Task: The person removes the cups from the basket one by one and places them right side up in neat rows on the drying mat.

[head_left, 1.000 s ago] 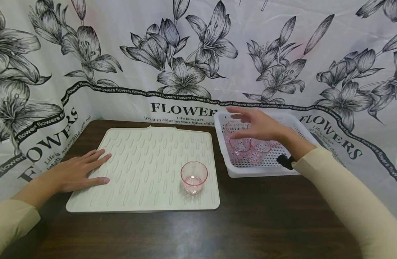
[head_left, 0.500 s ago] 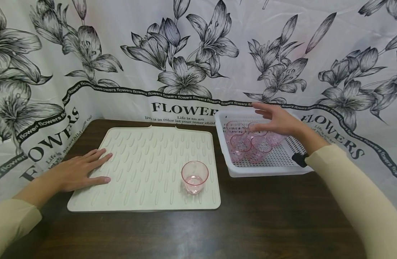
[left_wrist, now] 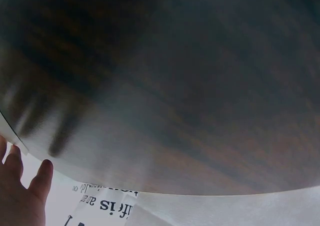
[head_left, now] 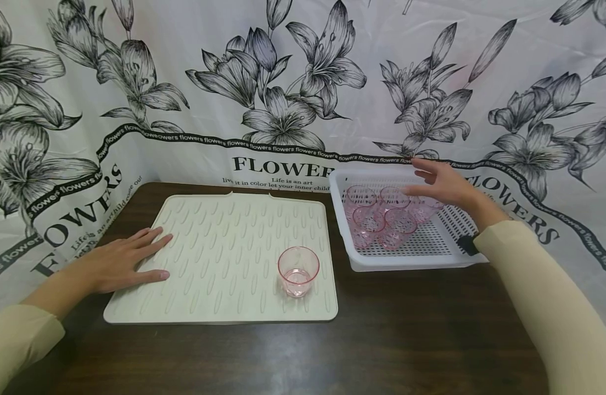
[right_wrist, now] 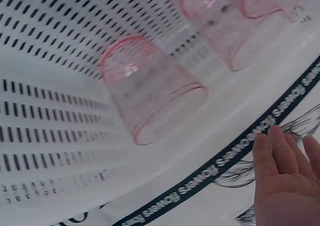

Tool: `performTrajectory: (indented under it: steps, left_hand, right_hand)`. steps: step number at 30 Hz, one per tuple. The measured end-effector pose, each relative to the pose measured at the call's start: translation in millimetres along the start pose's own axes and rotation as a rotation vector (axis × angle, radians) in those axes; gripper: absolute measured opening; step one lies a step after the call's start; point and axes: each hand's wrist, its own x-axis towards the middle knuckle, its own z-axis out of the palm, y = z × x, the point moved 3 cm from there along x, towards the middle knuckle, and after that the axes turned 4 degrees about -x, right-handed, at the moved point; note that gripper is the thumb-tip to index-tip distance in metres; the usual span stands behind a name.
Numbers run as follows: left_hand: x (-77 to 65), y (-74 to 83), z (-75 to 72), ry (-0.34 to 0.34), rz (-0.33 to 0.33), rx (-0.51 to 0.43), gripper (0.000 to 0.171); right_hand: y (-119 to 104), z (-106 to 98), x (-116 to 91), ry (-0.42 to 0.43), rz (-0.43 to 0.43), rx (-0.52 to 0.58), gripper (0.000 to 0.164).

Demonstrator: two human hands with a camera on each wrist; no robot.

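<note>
My left hand [head_left: 117, 264] lies flat with fingers spread on the left edge of a cream ridged drying mat [head_left: 219, 258]. A clear pink-rimmed drinking glass [head_left: 298, 272] stands upright near the mat's right side. Over the white plastic basket [head_left: 354, 263] hovers my right hand [head_left: 446, 187], holding nothing, fingers extended and thumb apart. Below and left of it, several pink glasses [head_left: 369, 220] stand grouped in the basket. The right wrist view shows one glass [right_wrist: 152, 93] close to the basket wall, apart from the hand.
The dark wooden table [head_left: 283, 356] runs along the front. A white flower-printed cloth [head_left: 209, 159] hangs right behind the mat and basket. The basket's slotted side wall [right_wrist: 45, 121] rises around the glasses.
My right hand has moved to the right across the basket, uncovering more of the glasses. The left hand and the glass on the mat have stayed in place.
</note>
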Motion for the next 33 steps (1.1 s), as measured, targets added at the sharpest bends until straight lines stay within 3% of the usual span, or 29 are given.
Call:
performTrajectory:
  steps: [16,33]
  left_hand:
    - [-0.7,2.2,-1.7,-0.004,-0.005,-0.003,0.092]
    - [-2.4,3.0,-4.0,0.003,0.001,0.000,0.091]
  right_hand:
    - [35.9,-6.7,-0.8,-0.033,0.128,0.007,0.103]
    - [54.5,-6.6,-0.5,-0.034,0.214,0.000,0.105]
